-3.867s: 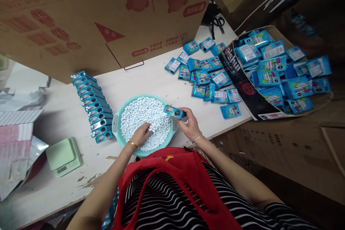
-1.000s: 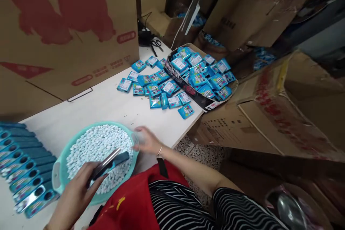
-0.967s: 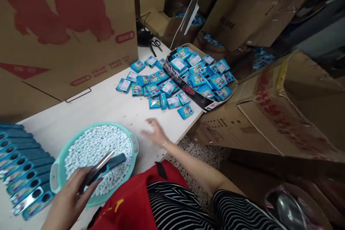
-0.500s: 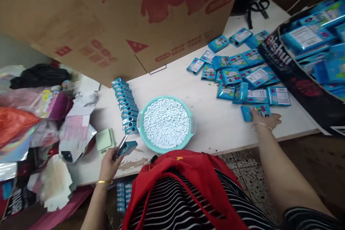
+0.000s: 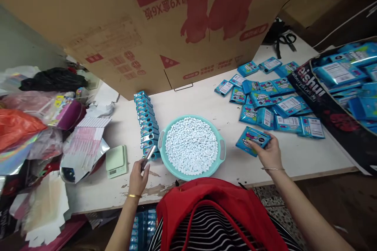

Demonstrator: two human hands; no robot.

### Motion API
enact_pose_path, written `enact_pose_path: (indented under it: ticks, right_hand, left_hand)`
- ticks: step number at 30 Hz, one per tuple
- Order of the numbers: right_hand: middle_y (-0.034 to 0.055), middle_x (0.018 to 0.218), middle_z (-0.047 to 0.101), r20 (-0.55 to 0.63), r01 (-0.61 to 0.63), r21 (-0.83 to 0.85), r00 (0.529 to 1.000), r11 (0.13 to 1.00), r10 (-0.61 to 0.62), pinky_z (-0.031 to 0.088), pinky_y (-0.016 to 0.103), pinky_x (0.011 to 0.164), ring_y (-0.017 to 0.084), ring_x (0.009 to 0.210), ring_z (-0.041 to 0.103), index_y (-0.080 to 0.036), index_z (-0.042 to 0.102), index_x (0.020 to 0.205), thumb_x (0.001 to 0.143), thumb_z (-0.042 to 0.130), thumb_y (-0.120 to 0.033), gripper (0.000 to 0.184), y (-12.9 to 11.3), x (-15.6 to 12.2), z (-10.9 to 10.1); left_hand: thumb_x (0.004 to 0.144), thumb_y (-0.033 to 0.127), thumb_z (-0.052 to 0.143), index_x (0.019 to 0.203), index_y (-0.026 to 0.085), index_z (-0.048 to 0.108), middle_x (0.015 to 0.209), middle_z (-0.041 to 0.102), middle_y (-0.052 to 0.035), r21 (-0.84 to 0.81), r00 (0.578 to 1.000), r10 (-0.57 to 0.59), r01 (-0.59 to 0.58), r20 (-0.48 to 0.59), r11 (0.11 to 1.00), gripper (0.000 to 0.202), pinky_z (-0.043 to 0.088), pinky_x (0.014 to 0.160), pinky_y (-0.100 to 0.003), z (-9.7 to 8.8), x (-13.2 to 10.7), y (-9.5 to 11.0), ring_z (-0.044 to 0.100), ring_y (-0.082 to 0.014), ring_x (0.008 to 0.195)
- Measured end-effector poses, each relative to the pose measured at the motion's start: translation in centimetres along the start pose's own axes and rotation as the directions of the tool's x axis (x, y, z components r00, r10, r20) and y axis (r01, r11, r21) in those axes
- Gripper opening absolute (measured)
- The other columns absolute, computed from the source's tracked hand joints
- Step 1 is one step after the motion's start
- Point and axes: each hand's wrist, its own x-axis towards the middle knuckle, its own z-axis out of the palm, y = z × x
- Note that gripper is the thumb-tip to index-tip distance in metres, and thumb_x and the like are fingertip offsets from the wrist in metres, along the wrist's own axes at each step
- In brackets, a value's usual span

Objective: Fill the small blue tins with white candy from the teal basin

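My left hand (image 5: 139,177) is closed around a slim shiny metal tool (image 5: 149,153), its exact kind unclear. The tool's tip is beside the front end of a row of blue candy boxes (image 5: 147,119) with dark round openings on top. In my right hand (image 5: 270,152), a flat blue candy box (image 5: 250,141) is pinched between thumb and fingers, just above the table. Between the hands sits a turquoise basin (image 5: 223,151) with grey handles, full of small pale candies (image 5: 191,145).
A loose pile of blue candy boxes (image 5: 265,94) lies to the right, beside a black bag (image 5: 321,98) full of more. Scissors (image 5: 285,43) lie behind. A large cardboard carton (image 5: 153,47) stands at the back. Left are a pale green scale (image 5: 116,160) and heaped packaging (image 5: 82,145).
My right hand has lifted a blue candy box off the table and brought it left. The box in my left hand is out of its grip; the metal tool stays.
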Motion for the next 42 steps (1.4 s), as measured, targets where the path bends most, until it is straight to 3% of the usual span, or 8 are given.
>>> enact_pose_path:
  ticks: [4, 8, 13, 18, 27, 33, 37, 42]
  right_hand:
    - [0.0021, 0.098, 0.065, 0.248, -0.114, 0.188, 0.967, 0.976, 0.065, 0.052, 0.043, 0.089, 0.020, 0.092, 0.064, -0.024, 0.051, 0.112, 0.056, 0.083, -0.041, 0.066, -2.3, -1.5, 2.2]
    - [0.0022, 0.099, 0.067, 0.343, -0.156, 0.217, 0.936, 0.964, 0.075, 0.054, 0.039, 0.087, 0.019, 0.093, 0.065, -0.025, 0.052, 0.109, 0.058, 0.083, -0.039, 0.062, -4.0, -2.3, 2.9]
    - [0.0022, 0.095, 0.067, 0.297, -0.070, 0.160, 0.955, 0.985, 0.020, 0.054, 0.040, 0.085, 0.020, 0.091, 0.064, -0.024, 0.052, 0.099, 0.060, 0.082, -0.038, 0.052, -3.9, -3.5, 1.5]
    - [0.0024, 0.095, 0.065, 0.283, -0.020, 0.118, 0.959, 0.993, -0.015, 0.054, 0.037, 0.081, 0.020, 0.089, 0.063, -0.025, 0.050, 0.102, 0.064, 0.079, -0.039, 0.050, -3.3, -4.6, 1.3]
    - [0.0039, 0.099, 0.061, 0.381, 0.345, -0.132, 0.883, 0.929, -0.273, 0.049, 0.037, 0.084, 0.020, 0.091, 0.059, -0.024, 0.053, 0.107, 0.077, 0.068, -0.032, 0.034, -4.7, -5.0, 3.1]
    - [0.0083, 0.109, 0.061, 0.542, 0.647, -0.171, 0.692, 0.743, -0.478, 0.048, 0.042, 0.091, 0.024, 0.103, 0.056, -0.023, 0.053, 0.112, 0.081, 0.056, -0.019, 0.031, -5.8, -5.4, 5.7]
    - [0.0103, 0.110, 0.061, 0.609, 0.735, -0.116, 0.584, 0.668, -0.537, 0.049, 0.044, 0.091, 0.025, 0.104, 0.055, -0.021, 0.052, 0.115, 0.079, 0.053, -0.012, 0.037, -5.7, -6.0, 7.6]
    - [0.0102, 0.109, 0.061, 0.641, 0.756, -0.091, 0.543, 0.649, -0.543, 0.049, 0.046, 0.091, 0.026, 0.104, 0.055, -0.022, 0.051, 0.116, 0.079, 0.051, -0.011, 0.038, -5.5, -6.6, 8.6]
  left_hand:
    - [0.093, 0.030, 0.043, 0.115, 0.020, 0.052, 0.107, 0.062, -0.0096, -0.040, 0.924, 0.158, -0.154, 0.349, 0.987, 0.026, 0.048, 0.089, -0.038, 0.6, 1.0, 4.6, 0.059, -0.0212, 0.100]
    - [0.085, 0.018, 0.050, 0.092, 0.017, 0.058, 0.094, 0.063, -0.0102, 0.107, 0.814, 0.060, -0.149, 0.578, 0.983, 0.011, 0.049, 0.082, -0.036, 5.9, 3.5, 8.3, 0.062, -0.0227, 0.089]
    - [0.087, 0.018, 0.047, 0.096, 0.016, 0.055, 0.100, 0.060, -0.0102, 0.020, 0.812, 0.135, -0.178, 0.568, 0.984, 0.012, 0.048, 0.086, -0.035, 13.6, 6.3, 12.0, 0.060, -0.0213, 0.095]
    - [0.087, 0.015, 0.043, 0.100, 0.017, 0.052, 0.102, 0.059, -0.0098, -0.089, 0.827, 0.216, -0.199, 0.519, 0.976, 0.015, 0.046, 0.090, -0.036, 16.5, 7.9, 14.2, 0.058, -0.0210, 0.098]
    - [0.092, 0.032, 0.044, 0.106, 0.018, 0.050, 0.097, 0.058, -0.0069, -0.254, 0.805, 0.392, -0.306, 0.445, 0.918, 0.021, 0.048, 0.079, -0.033, 7.1, 9.2, 13.6, 0.058, -0.0184, 0.086]
    - [0.095, 0.038, 0.041, 0.105, 0.019, 0.050, 0.093, 0.059, -0.0056, -0.234, 0.721, 0.544, -0.493, 0.429, 0.838, 0.024, 0.047, 0.075, -0.032, -1.0, 11.0, 16.5, 0.058, -0.0174, 0.083]
    - [0.094, 0.035, 0.038, 0.105, 0.019, 0.053, 0.098, 0.061, -0.0072, -0.059, 0.649, 0.487, -0.565, 0.585, 0.823, 0.024, 0.047, 0.078, -0.034, -3.2, 12.0, 19.0, 0.059, -0.0202, 0.088]
    - [0.090, 0.027, 0.041, 0.096, 0.019, 0.055, 0.090, 0.059, -0.0072, 0.184, 0.680, 0.343, -0.576, 0.648, 0.796, 0.017, 0.048, 0.071, -0.035, -4.4, 11.9, 22.5, 0.059, -0.0210, 0.076]
